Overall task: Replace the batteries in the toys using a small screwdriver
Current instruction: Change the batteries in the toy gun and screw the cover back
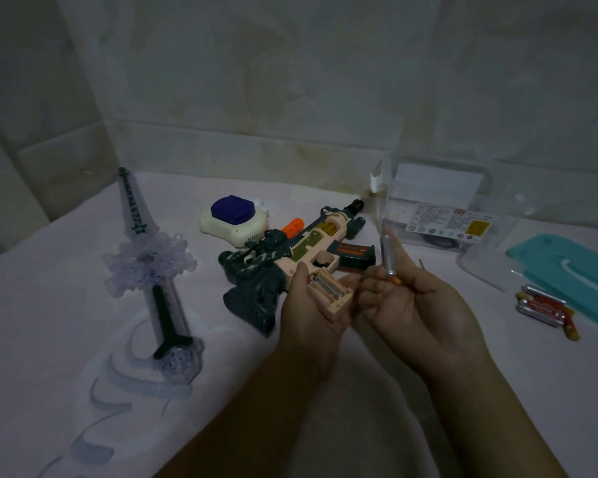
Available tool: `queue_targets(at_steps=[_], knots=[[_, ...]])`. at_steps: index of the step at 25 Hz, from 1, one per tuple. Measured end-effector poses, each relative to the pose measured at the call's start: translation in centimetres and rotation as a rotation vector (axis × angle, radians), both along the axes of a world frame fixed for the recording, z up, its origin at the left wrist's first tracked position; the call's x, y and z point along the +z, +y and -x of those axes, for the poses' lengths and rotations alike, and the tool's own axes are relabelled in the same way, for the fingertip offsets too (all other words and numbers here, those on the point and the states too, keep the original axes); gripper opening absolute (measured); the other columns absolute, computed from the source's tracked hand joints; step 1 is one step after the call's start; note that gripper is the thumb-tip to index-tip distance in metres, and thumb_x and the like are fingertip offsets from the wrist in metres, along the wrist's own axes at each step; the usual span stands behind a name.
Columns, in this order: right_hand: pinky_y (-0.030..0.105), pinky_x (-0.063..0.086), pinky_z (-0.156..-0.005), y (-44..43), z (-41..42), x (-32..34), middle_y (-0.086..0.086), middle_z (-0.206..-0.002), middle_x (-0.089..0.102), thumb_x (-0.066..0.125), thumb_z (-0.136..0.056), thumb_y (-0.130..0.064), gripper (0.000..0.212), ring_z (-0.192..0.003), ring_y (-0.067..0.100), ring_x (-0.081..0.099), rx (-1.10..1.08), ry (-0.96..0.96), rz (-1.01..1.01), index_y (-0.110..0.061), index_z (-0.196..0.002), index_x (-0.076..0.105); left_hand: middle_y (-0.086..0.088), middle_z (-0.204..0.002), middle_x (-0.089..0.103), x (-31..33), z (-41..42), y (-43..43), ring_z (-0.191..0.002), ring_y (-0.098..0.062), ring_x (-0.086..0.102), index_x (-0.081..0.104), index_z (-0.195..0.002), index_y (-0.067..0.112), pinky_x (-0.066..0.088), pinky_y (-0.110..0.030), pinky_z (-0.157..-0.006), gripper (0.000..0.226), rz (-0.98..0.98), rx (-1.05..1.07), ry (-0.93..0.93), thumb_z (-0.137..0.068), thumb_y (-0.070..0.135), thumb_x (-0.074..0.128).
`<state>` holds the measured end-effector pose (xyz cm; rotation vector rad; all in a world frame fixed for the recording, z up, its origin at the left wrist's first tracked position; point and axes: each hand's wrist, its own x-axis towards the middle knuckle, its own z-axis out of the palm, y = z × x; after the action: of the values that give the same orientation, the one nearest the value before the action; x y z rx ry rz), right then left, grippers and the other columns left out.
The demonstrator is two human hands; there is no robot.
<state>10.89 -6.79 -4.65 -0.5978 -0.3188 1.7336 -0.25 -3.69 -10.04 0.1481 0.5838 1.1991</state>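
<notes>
A camouflage toy gun (290,250) lies on the white cloth, its beige grip raised by my left hand (308,312), which holds that grip. The battery compartment (328,288) in the grip is uncovered and shows two batteries inside. My right hand (411,301) pinches a silver battery (389,257) upright just right of the compartment. A thin metal screwdriver shaft (422,264) sticks up behind my right fingers. Several loose red and silver batteries (542,307) lie at the right.
A translucent toy sword (152,267) lies at the left. A cream toy with a blue top (235,219) sits behind the gun. A clear plastic box (439,208) and its teal lid (573,270) stand at the right, by the tiled wall.
</notes>
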Motion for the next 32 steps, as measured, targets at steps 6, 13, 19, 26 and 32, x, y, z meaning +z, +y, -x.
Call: queue_targets(at_steps=[6,13,19,26,32], knots=[[0.028,0.053,-0.066,0.0,0.3,-1.0,0.012,-0.08,0.067,0.051,-0.093,-0.014,0.027,-0.07,0.018,0.063,-0.099,-0.609,-0.133,-0.014,-0.12,0.055,-0.027,-0.118,0.068,-0.6,0.0,0.3,-0.092,-0.033,0.073,0.044,-0.145,0.011,0.062,-0.045,-0.074,0.058,-0.051,0.002,-0.032,-0.102,0.049,0.037],[0.034,0.054,-0.067,1.2,2.0,-0.9,-0.003,-0.075,0.06,0.064,-0.084,-0.019,0.025,-0.074,0.013,0.058,-0.14,-1.677,-0.606,-0.039,-0.098,0.056,-0.027,-0.133,0.06,-1.7,0.2,0.8,-0.124,-0.038,0.059,0.044,-0.144,0.006,0.039,-0.054,-0.112,0.063,-0.039,-0.017,-0.102,-0.098,0.049,0.044],[0.033,0.046,-0.081,3.0,2.0,-1.1,-0.004,-0.099,0.055,0.057,-0.089,-0.034,0.021,-0.096,0.013,0.047,-0.002,-1.94,-0.664,-0.035,-0.108,0.065,-0.022,-0.129,0.065,-1.0,0.0,0.6,-0.124,-0.032,0.059,0.05,-0.14,0.006,0.039,-0.049,-0.112,0.056,-0.003,0.034,-0.098,-0.104,0.046,0.036],[0.029,0.042,-0.075,3.3,2.0,-1.4,-0.003,-0.092,0.047,0.056,-0.089,-0.038,0.023,-0.088,0.013,0.044,0.061,-1.981,-0.634,-0.04,-0.11,0.065,-0.021,-0.109,0.07,-0.5,-0.2,0.5,-0.108,-0.031,0.063,0.06,-0.122,0.003,0.042,-0.048,-0.108,0.038,0.001,0.022,-0.083,-0.1,0.022,0.036],[0.016,0.03,-0.063,3.3,2.2,-1.7,-0.003,-0.091,0.045,0.055,-0.09,-0.034,0.024,-0.083,0.009,0.041,0.04,-1.961,-0.591,-0.035,-0.111,0.067,-0.023,-0.116,0.07,-0.3,0.1,0.3,-0.114,-0.033,0.062,0.059,-0.125,0.003,0.039,-0.049,-0.11,0.047,-0.014,-0.039,-0.096,-0.102,0.036,0.036]])
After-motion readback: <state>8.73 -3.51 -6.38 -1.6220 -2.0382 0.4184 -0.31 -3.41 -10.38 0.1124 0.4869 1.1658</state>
